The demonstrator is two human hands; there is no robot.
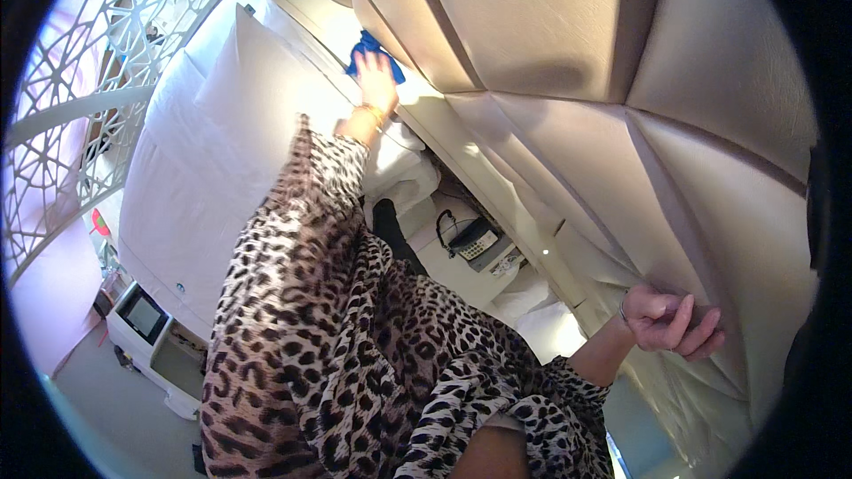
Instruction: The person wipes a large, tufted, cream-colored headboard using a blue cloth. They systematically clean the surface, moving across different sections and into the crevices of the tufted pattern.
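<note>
My left hand (pixel 377 85) reaches far out over a narrow ledge (pixel 426 116) at the base of the padded wall. Beneath its spread fingers is a crumpled blue cloth (pixel 365 53), pressed against the ledge. A beige padded headboard panel (pixel 532 20) rises just beyond the cloth. My right hand (pixel 675 322), loosely curled with gaps between the fingers, is beside a lower part of the padding. No object shows in it; whether it touches the panel I cannot tell. Leopard-print sleeves cover most of both arms.
A white bed (pixel 193 213) with a pillow (pixel 243 80) lies left. A corded telephone (pixel 474 243) stands on a low bedside surface (pixel 426 259). More white bedding (pixel 556 329) is to the right. A lattice screen (pixel 60 133) and a white cabinet (pixel 150 329) border the far left.
</note>
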